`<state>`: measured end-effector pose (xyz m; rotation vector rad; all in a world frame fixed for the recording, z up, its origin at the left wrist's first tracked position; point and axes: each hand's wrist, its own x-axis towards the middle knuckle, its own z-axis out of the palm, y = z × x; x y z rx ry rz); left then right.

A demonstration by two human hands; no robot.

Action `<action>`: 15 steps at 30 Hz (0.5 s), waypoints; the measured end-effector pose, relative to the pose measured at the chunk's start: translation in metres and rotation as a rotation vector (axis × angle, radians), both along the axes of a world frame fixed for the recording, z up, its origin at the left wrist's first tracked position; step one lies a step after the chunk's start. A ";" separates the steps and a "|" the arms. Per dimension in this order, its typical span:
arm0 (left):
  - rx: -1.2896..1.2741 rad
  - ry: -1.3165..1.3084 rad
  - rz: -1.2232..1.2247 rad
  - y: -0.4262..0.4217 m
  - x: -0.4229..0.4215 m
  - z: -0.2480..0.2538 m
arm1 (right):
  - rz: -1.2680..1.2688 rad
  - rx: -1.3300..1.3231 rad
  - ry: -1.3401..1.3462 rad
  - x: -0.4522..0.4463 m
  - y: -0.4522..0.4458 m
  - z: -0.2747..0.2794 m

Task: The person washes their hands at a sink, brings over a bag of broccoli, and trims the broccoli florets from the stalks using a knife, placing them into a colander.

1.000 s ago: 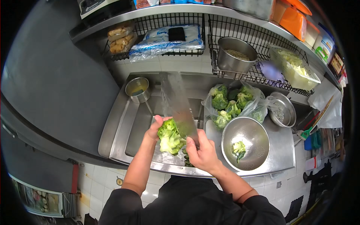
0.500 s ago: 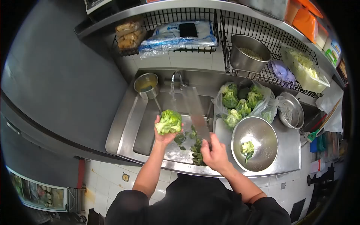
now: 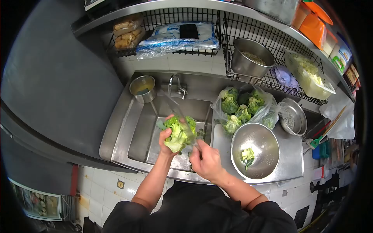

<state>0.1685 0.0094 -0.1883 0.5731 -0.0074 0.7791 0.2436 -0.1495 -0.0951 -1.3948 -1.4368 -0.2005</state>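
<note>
My left hand (image 3: 166, 143) is wrapped round a head of broccoli (image 3: 176, 139) above the sink, its pale stem turned toward me. In my right hand (image 3: 206, 161) is the handle of a large knife (image 3: 175, 108), whose broad blade slants up and left across the right side of the broccoli. The blade is blurred, so I cannot tell whether it touches the stem or passes in front. Below the hands lies the steel sink (image 3: 144, 128), where dark green trimmings show partly behind the broccoli and my right hand.
A perforated steel colander (image 3: 268, 163) holds one broccoli piece. Behind it sits a clear bag of broccoli (image 3: 243, 110), beside a steel bowl (image 3: 301, 116). The faucet (image 3: 176, 81) and a small pot (image 3: 142, 88) stand at the sink's back. A wire rack (image 3: 229, 50) hangs above.
My right hand has brought the knife leftward from upright to slanting over the broccoli. My left hand has tilted the broccoli so its stem points toward me. The whole view has shifted slightly.
</note>
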 end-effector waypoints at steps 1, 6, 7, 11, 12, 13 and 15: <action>-0.019 -0.031 -0.016 -0.002 0.000 0.005 | 0.003 0.062 0.001 0.000 -0.001 0.004; -0.046 -0.018 0.014 -0.004 0.001 0.007 | 0.005 0.153 0.067 0.006 -0.020 0.015; -0.034 -0.019 0.026 -0.005 0.002 0.009 | 0.003 0.156 0.068 0.006 -0.021 0.016; -0.018 -0.014 0.045 -0.009 0.003 0.012 | -0.027 0.112 0.080 0.005 -0.025 0.011; -0.018 -0.010 0.032 -0.009 0.004 0.011 | 0.016 0.077 0.125 0.007 -0.024 0.007; -0.016 -0.010 0.027 -0.009 0.004 0.006 | -0.092 0.104 -0.031 0.006 -0.014 0.001; -0.095 -0.012 0.027 -0.010 0.004 -0.007 | -0.019 -0.166 0.022 0.012 -0.001 -0.017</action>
